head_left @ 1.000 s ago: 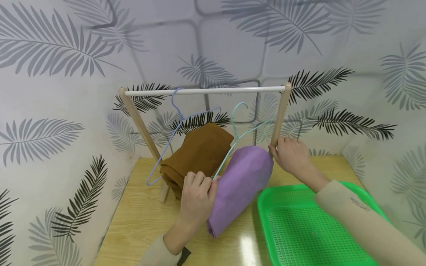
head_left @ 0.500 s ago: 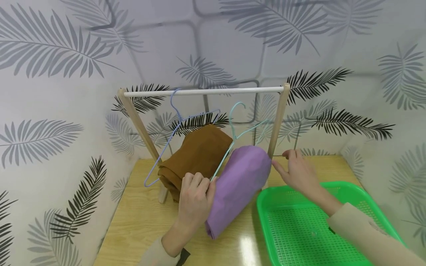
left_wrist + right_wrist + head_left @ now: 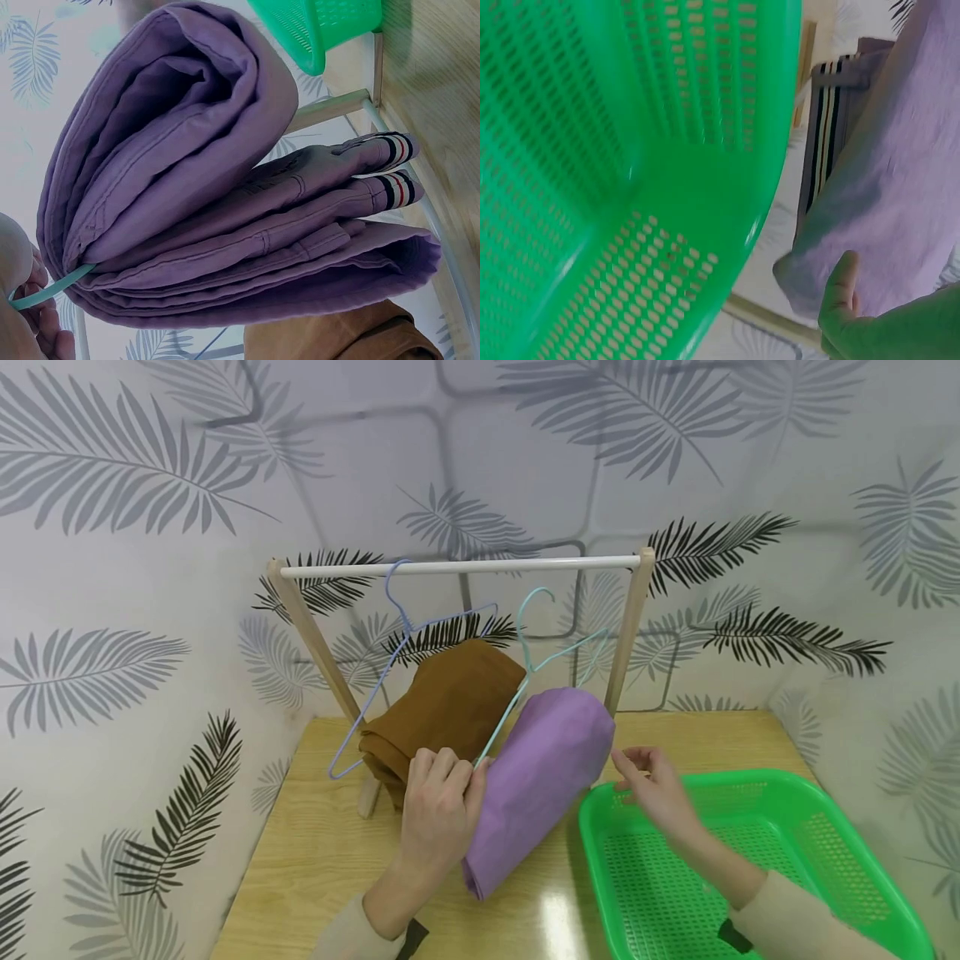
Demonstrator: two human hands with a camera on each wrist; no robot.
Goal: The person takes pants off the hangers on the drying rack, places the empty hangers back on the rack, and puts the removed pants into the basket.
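Observation:
My left hand point(image 3: 442, 810) grips the lower corner of a mint-green hanger point(image 3: 521, 622), whose hook stands free below the rack bar. Folded over that hanger is a purple garment point(image 3: 540, 777); the left wrist view shows its layers point(image 3: 187, 150) and striped, cuff-like ends point(image 3: 397, 191). My right hand point(image 3: 660, 789) has relaxed fingers at the garment's right edge, above the basket's near-left corner. In the right wrist view its thumb point(image 3: 841, 281) overlaps the purple cloth point(image 3: 900, 195). A brown folded garment point(image 3: 450, 693) hangs behind on a blue hanger point(image 3: 371, 700).
A small clothes rack with a white bar point(image 3: 465, 566) and wooden posts point(image 3: 628, 627) stands on the wooden table point(image 3: 300, 877) against the patterned wall. At the right lies a green perforated basket point(image 3: 892, 860), its rim close under my right arm.
My right hand has let go of the rack's right post and moved down to the purple garment's right edge. The left hand keeps its grip on the hanger, nearly unmoved.

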